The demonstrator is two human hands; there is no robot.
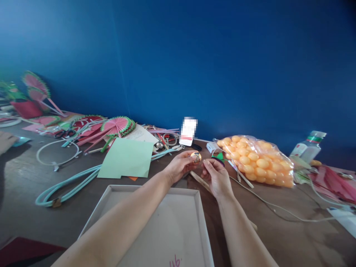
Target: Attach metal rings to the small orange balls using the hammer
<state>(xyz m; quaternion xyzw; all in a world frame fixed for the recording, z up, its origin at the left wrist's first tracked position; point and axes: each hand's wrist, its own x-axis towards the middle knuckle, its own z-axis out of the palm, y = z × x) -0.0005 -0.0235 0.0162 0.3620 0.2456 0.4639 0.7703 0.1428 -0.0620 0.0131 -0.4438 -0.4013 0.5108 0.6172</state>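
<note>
My left hand (180, 166) is closed in a pinch on a small orange ball (196, 157) above the dark table. My right hand (216, 175) is just to its right, fingers closed on a small dark piece with a green leaf-like part (219, 157). Both hands hover beyond the far right corner of a shallow grey cardboard tray (155, 196). A thin wooden stick (200, 181) lies on the table under the hands.
A clear bag of orange balls (258, 160) lies right of the hands, a plastic bottle (308, 147) behind it. A green paper sheet (126, 158), folded paper fans (116, 126), hoops (57, 154), scissors (64, 133) and light blue tubing (69, 183) lie on the left. Another person's hand (6, 141) rests at the far left edge.
</note>
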